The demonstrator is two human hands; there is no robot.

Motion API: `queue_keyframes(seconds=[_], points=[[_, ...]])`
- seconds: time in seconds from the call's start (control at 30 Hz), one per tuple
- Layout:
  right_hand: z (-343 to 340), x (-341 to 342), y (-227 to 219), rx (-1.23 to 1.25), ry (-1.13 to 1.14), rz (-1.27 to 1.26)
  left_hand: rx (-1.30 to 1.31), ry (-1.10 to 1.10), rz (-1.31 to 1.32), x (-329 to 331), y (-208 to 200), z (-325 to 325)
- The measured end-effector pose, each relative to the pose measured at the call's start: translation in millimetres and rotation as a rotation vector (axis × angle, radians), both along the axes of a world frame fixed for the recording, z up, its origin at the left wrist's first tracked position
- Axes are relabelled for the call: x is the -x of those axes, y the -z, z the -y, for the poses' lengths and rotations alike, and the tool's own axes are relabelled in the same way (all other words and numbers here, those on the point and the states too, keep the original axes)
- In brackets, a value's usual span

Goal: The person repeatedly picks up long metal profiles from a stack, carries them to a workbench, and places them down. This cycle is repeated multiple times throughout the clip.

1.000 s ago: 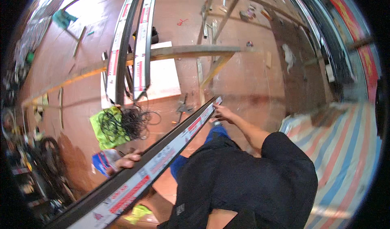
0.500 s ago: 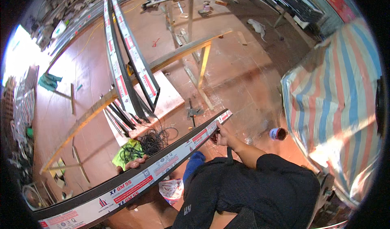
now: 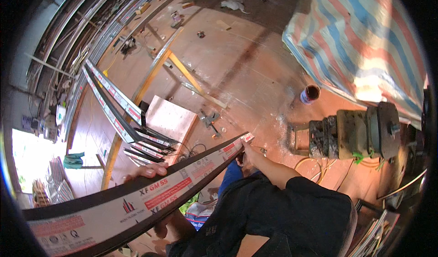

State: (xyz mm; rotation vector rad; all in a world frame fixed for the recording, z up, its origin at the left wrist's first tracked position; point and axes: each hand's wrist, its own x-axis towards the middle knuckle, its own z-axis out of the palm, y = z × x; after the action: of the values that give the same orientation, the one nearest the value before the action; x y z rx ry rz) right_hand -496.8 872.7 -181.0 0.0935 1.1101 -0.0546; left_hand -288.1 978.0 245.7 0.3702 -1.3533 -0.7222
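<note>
Both hands grip long profile [image 3: 150, 197]: left hand [image 3: 148, 170] midway, right hand [image 3: 246, 151] at far end. Beyond right hand: motor [image 3: 356, 131], can [image 3: 310, 93], tarp [image 3: 365, 38]. Beyond left hand: stacked profiles [image 3: 118, 115], board [image 3: 169, 118].

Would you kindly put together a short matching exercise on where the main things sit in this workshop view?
Things:
1. long black profile
2. small can
3. striped tarpaulin
4. grimy motor

Places:
A. upper right, draped
B. on the floor below the tarpaulin's edge
C. held across the front by the left hand and right hand
D. right side, below the can

Pairs: 1-C, 2-B, 3-A, 4-D
</note>
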Motion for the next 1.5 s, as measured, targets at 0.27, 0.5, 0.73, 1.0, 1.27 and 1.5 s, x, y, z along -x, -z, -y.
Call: queue_keyframes(seconds=[0.27,0.5,0.73,1.0,1.27,1.5], points=[[-42,45,-2,-0.017,0.398,-0.136,-0.215,-0.719,-0.110,43,3,-74],[-55,83,-4,0.191,0.558,-0.239,-0.304,-1.250,-0.415,-12,25,-185],[-71,126,35,0.219,0.666,-0.281,-0.639,-1.270,-0.656,-65,79,-346],[-160,198,69,0.432,0.269,-0.045,-0.611,-1.111,-1.117,-35,210,-485],[-100,251,36,0.587,0.298,-0.353,-0.641,-1.420,-1.377,45,231,-514],[-107,267,9,0.674,0.227,-0.328,-0.477,-1.553,-1.513,128,250,-549]])
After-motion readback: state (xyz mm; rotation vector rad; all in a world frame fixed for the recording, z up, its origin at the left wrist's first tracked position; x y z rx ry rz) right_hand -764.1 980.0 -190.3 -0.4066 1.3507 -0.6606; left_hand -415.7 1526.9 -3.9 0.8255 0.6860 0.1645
